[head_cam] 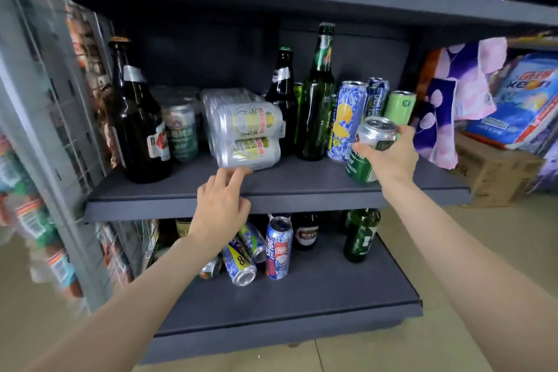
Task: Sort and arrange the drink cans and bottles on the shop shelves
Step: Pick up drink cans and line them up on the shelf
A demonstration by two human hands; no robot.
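Observation:
My right hand [389, 157] grips a green and silver can [367, 157], upright at the right front of the middle shelf [302, 187]. My left hand [222, 205] rests on the shelf's front edge, fingers spread, fingertips touching a shrink-wrapped pack of silver cans [247, 130]. Behind the held can stand a blue lemon can [347, 121], a dark blue can [376, 96] and a light green can [400, 107]. A tall green bottle [317, 100] and a dark bottle [282, 93] stand mid-shelf. A large brown bottle [139, 118] stands at the left beside a green can [181, 133].
The lower shelf [302, 296] holds fallen cans [241, 260], an upright blue and red can [278, 248], a dark bottle [305, 231] and a green bottle [360, 235]. A wire rack [60, 100] flanks the left. Packaged goods [519, 106] and a cardboard box [495, 172] sit to the right.

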